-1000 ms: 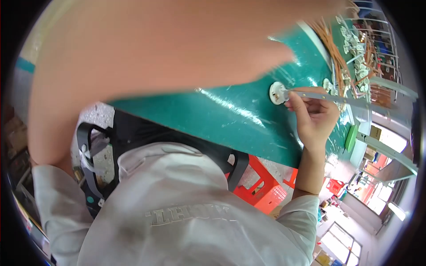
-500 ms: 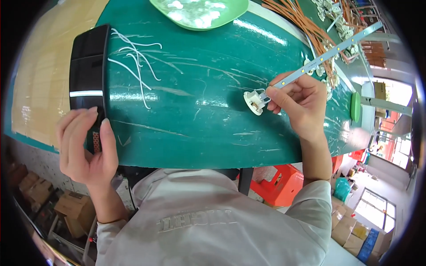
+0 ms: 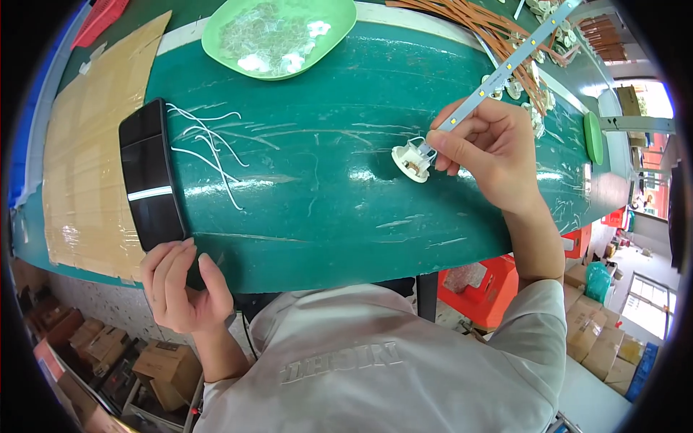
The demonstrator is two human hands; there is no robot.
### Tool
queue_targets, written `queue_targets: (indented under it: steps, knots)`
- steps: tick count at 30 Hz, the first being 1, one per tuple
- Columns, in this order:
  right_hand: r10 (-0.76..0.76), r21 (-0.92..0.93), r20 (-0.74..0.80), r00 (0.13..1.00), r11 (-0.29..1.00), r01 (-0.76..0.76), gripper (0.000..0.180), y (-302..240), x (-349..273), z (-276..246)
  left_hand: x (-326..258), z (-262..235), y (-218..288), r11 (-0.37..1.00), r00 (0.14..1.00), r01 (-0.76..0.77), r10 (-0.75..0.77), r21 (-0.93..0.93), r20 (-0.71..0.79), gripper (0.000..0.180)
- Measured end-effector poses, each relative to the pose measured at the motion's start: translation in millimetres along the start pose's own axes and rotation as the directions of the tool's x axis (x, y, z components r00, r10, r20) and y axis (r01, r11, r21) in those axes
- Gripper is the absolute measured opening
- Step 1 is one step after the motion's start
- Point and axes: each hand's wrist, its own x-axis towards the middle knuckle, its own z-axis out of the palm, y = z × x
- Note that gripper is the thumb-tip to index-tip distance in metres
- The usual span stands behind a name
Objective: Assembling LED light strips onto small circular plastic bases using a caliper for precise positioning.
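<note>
My right hand (image 3: 491,155) pinches a narrow, pale LED strip board (image 3: 482,92) near its lower end, between thumb and fingers. The board slants up to the far right. At its lower end, a round white lamp base (image 3: 411,160) with thin wires hangs just above the green table; whether it touches the board is hard to see. My left hand (image 3: 184,285) is by the near end of a black glossy slab like a phone (image 3: 148,173), fingertips at its edge. Its thumb stands apart, with nothing between thumb and fingers.
Several white wires (image 3: 216,148) lie beside the black slab. A green bowl (image 3: 216,36) of small clear and white pieces stands at the back. Far right are brown strips (image 3: 462,20), more white bases and a green dish (image 3: 593,138). Cardboard (image 3: 94,173) covers the table's left.
My left hand has drawn back from over the black slab's lower part to its near edge. The view has shifted. My right hand still holds the strip board and lamp base.
</note>
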Motion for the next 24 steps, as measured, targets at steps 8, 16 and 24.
queue_targets:
  steps: [8,16,24]
  knots:
    - [0.009,-0.035,-0.028,1.0,0.999,-0.01,0.01,-3,1,1,-5,-4,-4,1.0,0.999,-0.012,0.012,-0.004,0.047,0.012]
    - [-0.444,-0.47,-0.218,0.869,0.828,0.306,0.019,-32,141,-92,2,-10,-2,0.998,0.993,-0.022,0.03,-0.066,0.115,0.012]
    - [-0.505,-0.792,-0.391,0.77,0.61,-0.002,0.023,-13,393,-166,24,-21,7,0.992,0.97,0.06,-0.031,-0.114,0.241,0.015]
